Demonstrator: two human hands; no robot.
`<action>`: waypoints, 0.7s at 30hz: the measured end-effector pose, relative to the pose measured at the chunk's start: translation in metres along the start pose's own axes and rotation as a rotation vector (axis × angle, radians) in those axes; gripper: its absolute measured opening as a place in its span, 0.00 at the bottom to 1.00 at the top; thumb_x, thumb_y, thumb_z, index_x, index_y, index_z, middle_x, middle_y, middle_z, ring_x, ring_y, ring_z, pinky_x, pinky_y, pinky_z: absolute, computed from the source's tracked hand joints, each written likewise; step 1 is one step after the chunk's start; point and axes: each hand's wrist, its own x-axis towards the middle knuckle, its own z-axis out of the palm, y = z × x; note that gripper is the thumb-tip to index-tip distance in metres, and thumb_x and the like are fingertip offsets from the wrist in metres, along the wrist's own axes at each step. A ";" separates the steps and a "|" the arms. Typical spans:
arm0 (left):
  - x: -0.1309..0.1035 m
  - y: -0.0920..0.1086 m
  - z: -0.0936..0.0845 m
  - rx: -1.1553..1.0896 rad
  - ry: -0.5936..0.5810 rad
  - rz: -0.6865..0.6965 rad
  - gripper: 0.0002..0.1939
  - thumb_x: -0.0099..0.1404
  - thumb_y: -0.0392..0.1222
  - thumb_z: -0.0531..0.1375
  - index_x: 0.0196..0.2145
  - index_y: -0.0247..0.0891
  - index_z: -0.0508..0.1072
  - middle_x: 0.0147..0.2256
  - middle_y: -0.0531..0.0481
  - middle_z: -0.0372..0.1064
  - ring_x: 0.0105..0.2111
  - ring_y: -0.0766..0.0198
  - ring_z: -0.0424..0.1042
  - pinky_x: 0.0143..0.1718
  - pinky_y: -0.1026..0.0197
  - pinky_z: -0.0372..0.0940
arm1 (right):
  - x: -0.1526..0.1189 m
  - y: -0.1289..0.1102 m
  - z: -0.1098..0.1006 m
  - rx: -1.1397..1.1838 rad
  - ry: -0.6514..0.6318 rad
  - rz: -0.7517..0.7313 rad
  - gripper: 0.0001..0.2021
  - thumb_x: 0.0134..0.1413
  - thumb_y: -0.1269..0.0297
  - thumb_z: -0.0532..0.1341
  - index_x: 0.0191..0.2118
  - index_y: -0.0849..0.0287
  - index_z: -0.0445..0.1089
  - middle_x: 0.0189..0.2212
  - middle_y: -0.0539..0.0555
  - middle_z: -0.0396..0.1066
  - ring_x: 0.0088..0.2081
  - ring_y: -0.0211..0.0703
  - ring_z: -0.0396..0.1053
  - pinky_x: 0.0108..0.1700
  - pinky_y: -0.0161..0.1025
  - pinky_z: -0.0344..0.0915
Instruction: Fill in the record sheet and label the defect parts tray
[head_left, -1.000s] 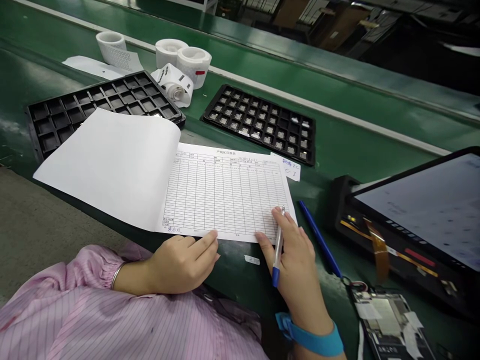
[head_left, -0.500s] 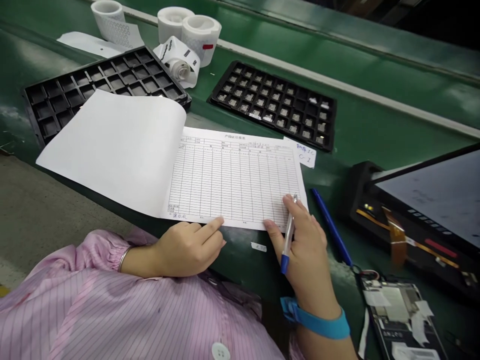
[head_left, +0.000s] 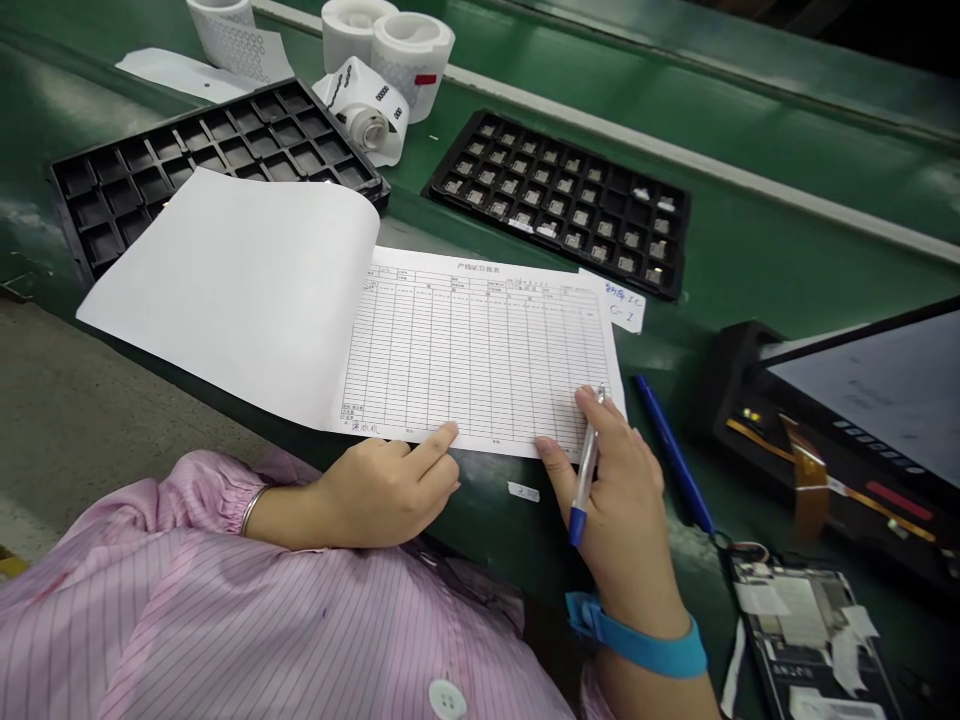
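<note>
A booklet of printed forms lies on the green bench, its blank white cover page folded over to the left. My left hand rests at the form's bottom edge, index finger stretched onto the paper and the other fingers loosely curled, with nothing held. At the form's lower right corner is my right hand, fingertips on the sheet. A clear pen with a blue end is held in it between thumb and fingers. Just right of that hand lies a blue pen.
Behind the booklet stand a black tray of small metal parts and a black compartment tray. White label rolls sit at the back. On the right are a device with a screen and an opened circuit assembly.
The whole view has shifted slightly, so everything sits a little further right and mostly higher. Both hands keep their places on the form, and the pen stays in my right hand.
</note>
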 end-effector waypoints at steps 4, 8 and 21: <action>0.001 -0.001 0.001 -0.003 0.002 0.004 0.10 0.65 0.39 0.54 0.26 0.36 0.64 0.52 0.45 0.69 0.15 0.73 0.56 0.14 0.64 0.54 | 0.000 0.001 0.000 0.007 0.004 -0.009 0.29 0.61 0.47 0.52 0.63 0.55 0.54 0.61 0.61 0.59 0.63 0.58 0.55 0.61 0.62 0.51; 0.001 -0.001 0.001 -0.004 0.005 0.011 0.10 0.65 0.39 0.54 0.26 0.36 0.64 0.52 0.45 0.69 0.15 0.73 0.56 0.14 0.64 0.54 | 0.000 0.002 0.001 0.014 0.005 -0.013 0.30 0.60 0.45 0.52 0.64 0.55 0.54 0.61 0.61 0.59 0.62 0.59 0.55 0.61 0.64 0.51; 0.000 0.000 0.000 -0.002 -0.016 -0.006 0.09 0.65 0.39 0.54 0.27 0.36 0.66 0.52 0.47 0.68 0.15 0.73 0.56 0.14 0.64 0.54 | -0.001 0.002 0.000 0.001 -0.005 -0.001 0.28 0.61 0.49 0.53 0.63 0.53 0.54 0.61 0.59 0.59 0.63 0.56 0.54 0.62 0.61 0.51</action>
